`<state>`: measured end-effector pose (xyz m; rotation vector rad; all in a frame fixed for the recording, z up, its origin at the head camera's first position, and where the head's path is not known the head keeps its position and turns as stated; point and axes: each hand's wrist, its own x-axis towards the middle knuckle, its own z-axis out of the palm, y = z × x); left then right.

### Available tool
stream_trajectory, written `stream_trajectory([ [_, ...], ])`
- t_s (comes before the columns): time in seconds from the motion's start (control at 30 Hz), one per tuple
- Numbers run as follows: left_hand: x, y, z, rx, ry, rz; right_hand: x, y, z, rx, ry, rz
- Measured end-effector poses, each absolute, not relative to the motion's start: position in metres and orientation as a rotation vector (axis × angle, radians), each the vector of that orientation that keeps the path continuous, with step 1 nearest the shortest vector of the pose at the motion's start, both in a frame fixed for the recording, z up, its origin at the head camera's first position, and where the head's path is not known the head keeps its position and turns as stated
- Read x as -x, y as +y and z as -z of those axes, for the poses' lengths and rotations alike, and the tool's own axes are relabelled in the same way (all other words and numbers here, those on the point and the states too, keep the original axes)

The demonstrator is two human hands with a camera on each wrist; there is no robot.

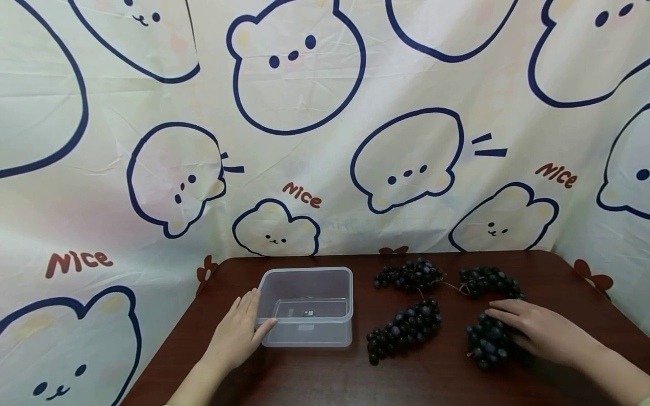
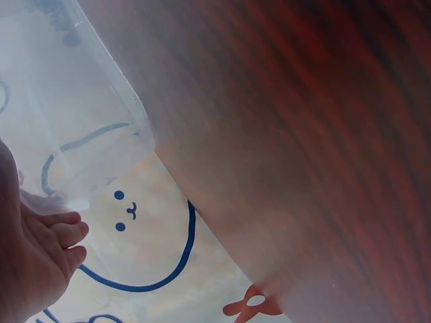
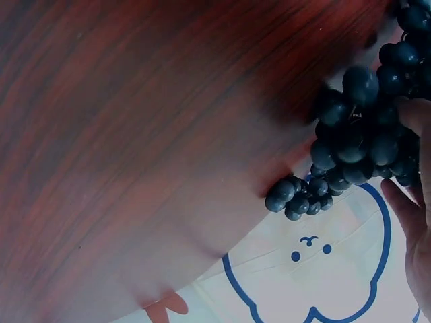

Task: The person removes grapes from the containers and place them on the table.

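Note:
My left hand (image 1: 236, 331) rests against the left side of a clear plastic container (image 1: 325, 334), fingers straight along its outer wall and thumb at the front left corner. The container stands without a lid, and its wall (image 2: 101, 87) fills the upper left of the left wrist view. On the right, my right hand (image 1: 540, 334) grips a bunch of dark grapes (image 1: 487, 341), fingers over its top and right side. In the right wrist view the grapes (image 3: 357, 138) sit between thumb and fingers, partly hidden by the hand.
Between container and right hand lies another bunch of grapes (image 1: 406, 328). Two more bunches rest farther back, one at the middle (image 1: 410, 275) and one at the right (image 1: 490, 281). The brown wooden table (image 1: 325, 375) ends at a cartoon-printed cloth (image 1: 299, 158).

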<state>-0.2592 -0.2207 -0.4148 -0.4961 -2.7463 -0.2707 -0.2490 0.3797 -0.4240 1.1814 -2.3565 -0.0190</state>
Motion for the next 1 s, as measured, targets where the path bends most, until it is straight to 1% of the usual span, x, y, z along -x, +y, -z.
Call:
stream_trajectory([
  [0.57, 0.26, -0.22, 0.415, 0.491, -2.752, 0.267, 0.254, 0.367, 0.43, -1.038, -2.601, -0.055],
  [1.0, 0.259, -0.221, 0.411, 0.504, -2.762, 0.246, 0.249, 0.36, 0.42, -0.957, -2.815, -0.111],
])
